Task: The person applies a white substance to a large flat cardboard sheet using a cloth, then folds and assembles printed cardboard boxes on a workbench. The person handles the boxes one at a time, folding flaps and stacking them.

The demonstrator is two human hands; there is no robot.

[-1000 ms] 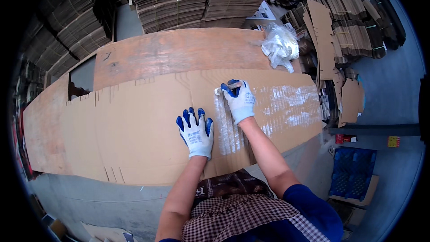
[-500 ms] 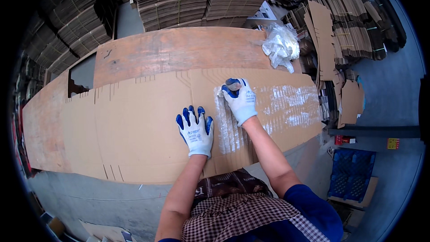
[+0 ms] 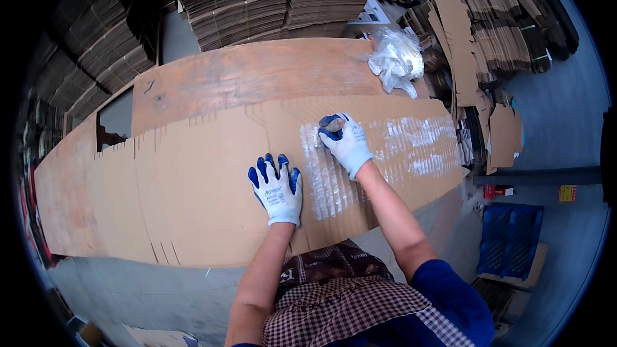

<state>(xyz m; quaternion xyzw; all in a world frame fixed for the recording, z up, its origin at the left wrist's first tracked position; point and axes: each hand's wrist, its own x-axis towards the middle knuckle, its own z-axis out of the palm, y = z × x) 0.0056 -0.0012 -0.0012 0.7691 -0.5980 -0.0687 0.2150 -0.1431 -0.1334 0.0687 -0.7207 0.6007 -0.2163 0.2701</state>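
Note:
A large flat cardboard sheet [image 3: 186,193] covers the front of the wooden table. On its right part are shiny whitish streaks in rows [image 3: 418,144]. My right hand [image 3: 347,141], in a white glove with blue palm and fingers, is closed around a small rounded grey-brown tool [image 3: 333,124]. The tool's lower end is hidden, so its kind does not show. It sits at the upper left of the streaks. My left hand [image 3: 276,189], gloved alike, lies flat on bare cardboard left of the streaks, fingers spread and holding nothing.
Crumpled clear plastic [image 3: 395,61] lies at the wooden table's [image 3: 257,67] far right corner. Bundled cardboard stacks [image 3: 241,6] stand behind it. More cardboard pieces [image 3: 456,45] lean at the right. A blue plastic pallet [image 3: 511,238] is on the floor at the right.
My head view has shifted slightly. My right hand, still gripping the tool, stays near the top of the streaked area. The left hand remains flat on the cardboard.

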